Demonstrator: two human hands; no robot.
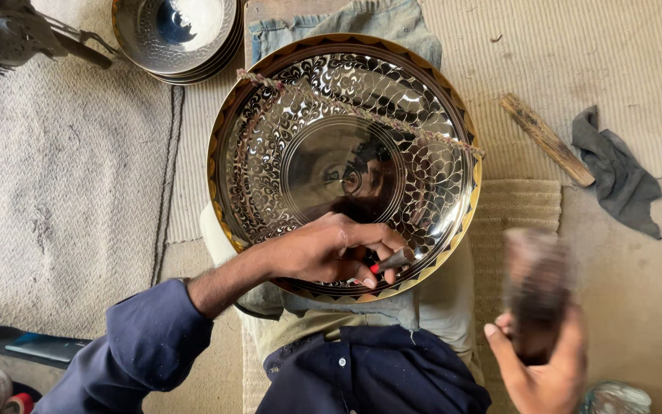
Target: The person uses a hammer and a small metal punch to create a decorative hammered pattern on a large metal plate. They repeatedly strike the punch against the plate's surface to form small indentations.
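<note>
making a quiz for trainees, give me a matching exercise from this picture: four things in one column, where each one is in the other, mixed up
Things:
1. large engraved shiny metal plate
2. small dark chisel with red band
3. blurred dark wooden mallet
4. crumpled grey cloth

Places:
A. on the floor, far right
B. in the right hand
C. on the person's lap
D. in the left hand fingers, at the plate's near rim

Pairs: 1-C, 2-D, 3-B, 4-A
</note>
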